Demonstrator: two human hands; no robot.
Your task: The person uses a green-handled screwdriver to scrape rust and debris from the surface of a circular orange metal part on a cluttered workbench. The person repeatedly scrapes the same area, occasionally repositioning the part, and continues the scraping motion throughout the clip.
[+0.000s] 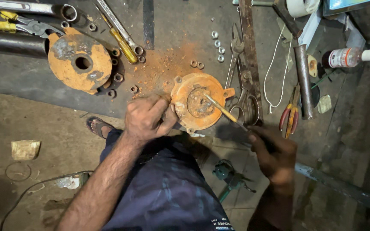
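Near the front edge of the dark surface (31, 72), the left hand (146, 119) closes its grip on the rusty orange housing (198, 102), steadying it. The right hand (275, 154) is closed round a screwdriver (224, 112), tip angled into the housing's crusted centre, seemingly to scrape.

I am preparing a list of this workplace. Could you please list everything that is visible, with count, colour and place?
round rusty cover: one, orange, centre, on the dark bench
rusty disc with hole: one, orange, upper left
screwdriver: one, yellowish shaft, tip on the cover's middle
loose nuts: several, silver, top centre
pliers: one, red and yellow handles, right
scissors: one pair, dark metal, right of the cover
plastic bottle: one, clear with white cap, upper right
white string: one, right of the scissors
sandal: one, brown, below the disc
left hand: one, pressing on the cover's left edge
right hand: one, holding the screwdriver's handle
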